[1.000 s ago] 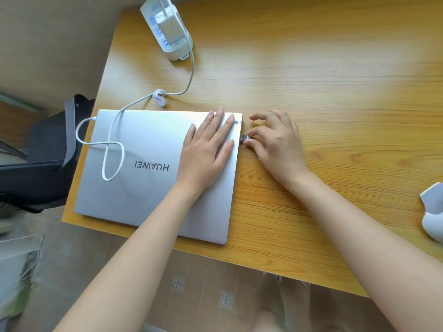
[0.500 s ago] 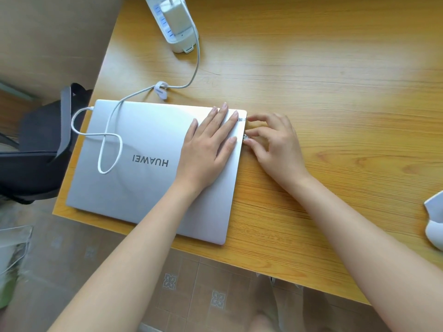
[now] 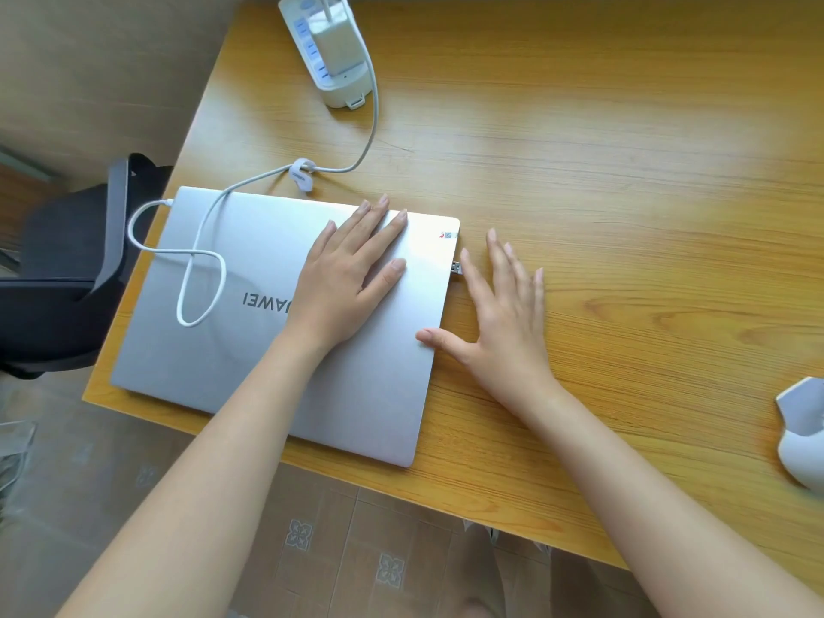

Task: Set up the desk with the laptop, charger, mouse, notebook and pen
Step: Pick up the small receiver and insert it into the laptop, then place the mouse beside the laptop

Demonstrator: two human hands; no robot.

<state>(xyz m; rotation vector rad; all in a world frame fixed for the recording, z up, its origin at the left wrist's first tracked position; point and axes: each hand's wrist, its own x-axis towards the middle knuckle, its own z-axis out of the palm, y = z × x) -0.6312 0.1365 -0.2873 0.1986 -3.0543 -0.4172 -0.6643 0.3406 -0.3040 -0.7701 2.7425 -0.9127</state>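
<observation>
Laptop [image 3: 200, 359], silver and closed, is lying on the wooden desk [image 3: 602, 171] under the person's left hand [image 3: 348, 278]. That hand is resting flat on the lid with fingers straight and slightly spread, holding nothing. The right hand [image 3: 504, 314] is lying open just to the right of the left one, palm down on the desk beside the laptop's right edge. Its fingers are straight and fanned, gripping nothing, and its thumb tip is touching the lid's edge.

A small USB plug [image 3: 455, 267] is sticking out of that edge just beside the right index finger; whether the two are touching cannot be told. A white charger cable [image 3: 200, 283] is looping over the lid to the left of the left hand. It is running on beyond the fingertips through a white clip [image 3: 302, 173] to a charger brick [image 3: 332, 42] sitting in a white power strip [image 3: 343, 93].

A white mouse [image 3: 800, 434] is sitting well to the right of the right hand, partly cut off by the frame. A dark chair [image 3: 58, 296] is standing far left of the left hand, off the desk, over a tiled floor [image 3: 312, 541].
</observation>
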